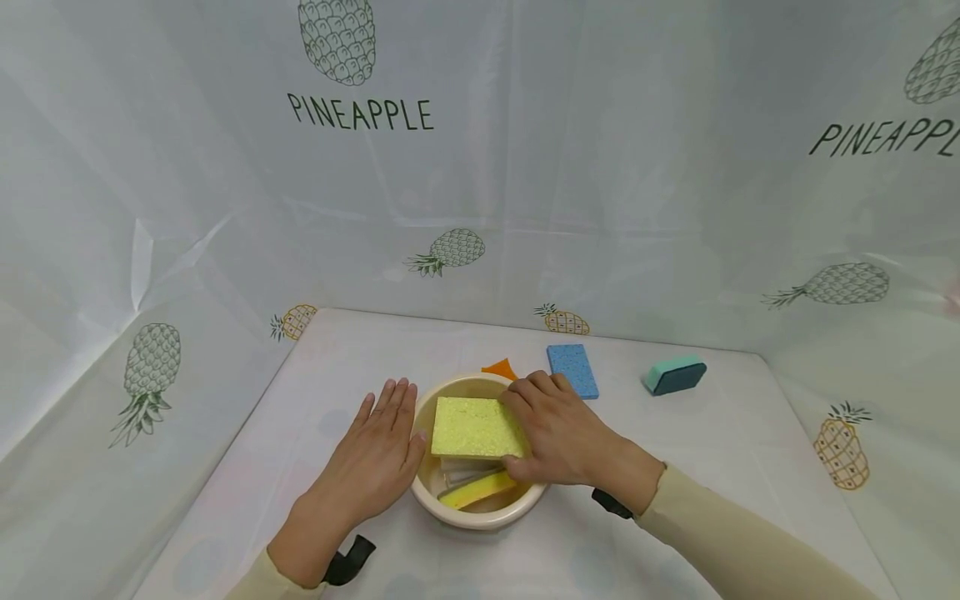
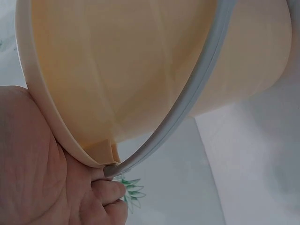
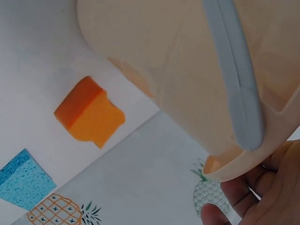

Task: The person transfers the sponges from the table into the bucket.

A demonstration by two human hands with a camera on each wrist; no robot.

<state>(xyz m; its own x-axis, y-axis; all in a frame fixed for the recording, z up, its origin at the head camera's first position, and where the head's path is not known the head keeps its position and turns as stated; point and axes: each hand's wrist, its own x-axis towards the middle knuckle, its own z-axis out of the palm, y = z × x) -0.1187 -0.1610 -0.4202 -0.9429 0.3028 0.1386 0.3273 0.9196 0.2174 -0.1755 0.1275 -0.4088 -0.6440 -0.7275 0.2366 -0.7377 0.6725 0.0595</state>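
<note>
Beige sleeves (image 1: 735,542) are seen nearest. At the mouth of a cream bucket (image 1: 480,522), a lime-yellow sponge (image 1: 476,425) is pinched by the right hand (image 1: 562,433) — while the bucket is touched by the left hand (image 1: 378,454), fingers straight, nothing gripped.

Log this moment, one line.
left hand: touches bucket | right hand: grips upper yellow sponge at bucket mouth | outside bucket: blue sponge, orange sponge

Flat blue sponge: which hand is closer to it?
Right. The right hand is just in front of the flat blue sponge; the left hand is farther away, at the left side of the bucket.
</note>
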